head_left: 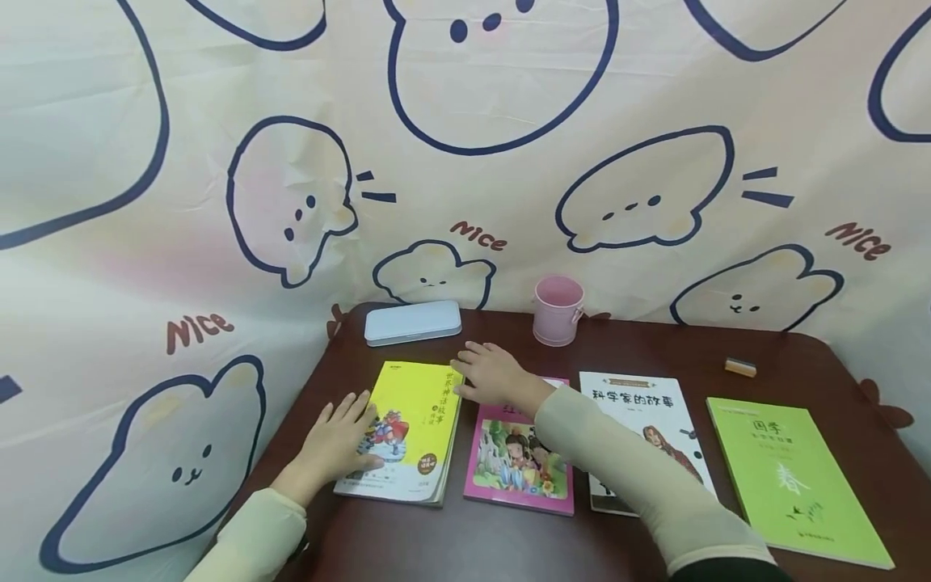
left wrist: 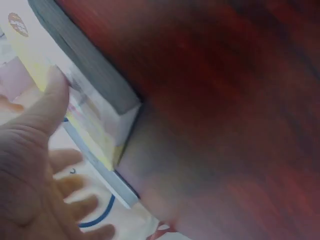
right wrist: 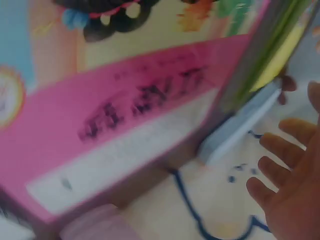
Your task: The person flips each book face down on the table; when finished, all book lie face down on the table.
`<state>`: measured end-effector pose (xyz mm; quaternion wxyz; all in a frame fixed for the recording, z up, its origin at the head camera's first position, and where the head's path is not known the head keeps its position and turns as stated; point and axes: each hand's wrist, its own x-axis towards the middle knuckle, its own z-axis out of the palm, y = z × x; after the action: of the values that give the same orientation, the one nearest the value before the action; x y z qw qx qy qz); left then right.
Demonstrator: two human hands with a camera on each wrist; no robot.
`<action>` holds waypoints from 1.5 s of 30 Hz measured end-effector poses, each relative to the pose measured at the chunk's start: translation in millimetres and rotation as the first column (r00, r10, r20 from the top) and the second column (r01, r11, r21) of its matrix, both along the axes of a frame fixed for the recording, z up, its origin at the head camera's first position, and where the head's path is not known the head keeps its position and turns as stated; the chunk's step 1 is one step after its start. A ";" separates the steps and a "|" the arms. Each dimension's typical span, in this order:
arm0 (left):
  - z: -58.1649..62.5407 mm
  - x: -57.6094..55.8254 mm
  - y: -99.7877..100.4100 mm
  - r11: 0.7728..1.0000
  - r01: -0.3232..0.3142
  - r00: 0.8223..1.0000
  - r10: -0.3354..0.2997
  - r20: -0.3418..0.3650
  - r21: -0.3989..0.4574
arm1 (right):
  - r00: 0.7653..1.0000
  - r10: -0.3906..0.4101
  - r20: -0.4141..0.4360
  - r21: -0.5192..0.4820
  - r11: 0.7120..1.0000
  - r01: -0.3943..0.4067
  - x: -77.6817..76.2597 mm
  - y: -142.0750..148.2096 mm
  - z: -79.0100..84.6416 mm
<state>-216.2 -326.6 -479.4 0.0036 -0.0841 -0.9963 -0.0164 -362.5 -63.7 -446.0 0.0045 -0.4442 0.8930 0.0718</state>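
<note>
A yellow book (head_left: 414,388) lies face up at the left of the row on the table. My left hand (head_left: 330,444) is at its left side, fingers spread and fairly straight; in the left wrist view the thumb (left wrist: 56,92) lies over the cover. At the book's upper right corner is my right hand (head_left: 498,376), fingers extended. Whether they touch the cover is hard to tell. Beneath the right wrist and forearm lies a pink book (head_left: 520,465), its top partly hidden. The right wrist view shows the right hand (right wrist: 295,175) with separated fingers, holding nothing.
Right of the pink book lie a white book (head_left: 633,388), partly covered by the right sleeve, and a green book (head_left: 793,477). A pale blue case (head_left: 412,323), a pink bucket (head_left: 558,315) and a small eraser-like block (head_left: 740,368) sit farther back, before a patterned curtain (head_left: 509,194).
</note>
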 end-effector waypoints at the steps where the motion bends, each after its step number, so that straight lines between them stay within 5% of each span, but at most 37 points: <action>1: 0.7 0.3 0.2 1.000 -0.019 1.000 0.020 0.012 -0.006 | 0.999 -0.028 0.016 0.002 1.000 0.028 -3.7 -2.7 -3.1; 5: 2.9 3.5 2.9 0.992 -0.125 0.989 0.123 0.088 0.017 | 0.997 -0.063 0.054 0.072 0.996 0.060 -13.1 -10.0 -15.6; 9: 6.1 8.7 8.5 0.962 -0.262 0.953 0.245 0.181 0.077 | 0.996 -0.050 0.080 0.169 0.985 0.036 -16.2 -15.5 -23.5; 12: 7.4 11.2 12.4 0.932 -0.348 0.923 0.320 0.216 0.105 | 0.981 -0.110 0.158 0.140 0.986 0.088 -18.4 -22.0 -23.1; 22: 9.0 20.9 25.0 0.872 -0.474 0.848 0.415 0.331 0.123 | 0.978 -0.121 0.169 0.070 0.991 0.110 -35.7 -41.0 -34.9; 27: 11.0 20.7 28.7 0.845 -0.517 0.830 0.455 0.323 0.135 | 0.946 -0.248 0.208 0.106 0.967 0.230 -42.7 -54.8 -31.0; 35: 5.3 20.3 19.9 0.800 -0.558 0.805 0.456 0.380 0.221 | 0.907 -0.304 0.291 0.126 0.952 0.278 -47.2 -60.2 -21.4; 41: 6.6 13.9 21.7 0.783 -0.557 0.807 0.431 0.403 0.277 | 0.924 -0.289 0.250 0.068 0.957 0.281 -58.0 -47.0 -29.4; 45: 11.4 25.2 7.8 0.725 -0.576 0.809 0.439 0.391 0.376 | 0.933 -0.222 0.283 0.037 0.975 0.220 -55.5 -54.9 -29.1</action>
<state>-191.0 -318.8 -468.1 -0.1096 0.2013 -0.9347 -0.2715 -418.0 -118.6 -475.1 0.1420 -0.3467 0.9271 0.0080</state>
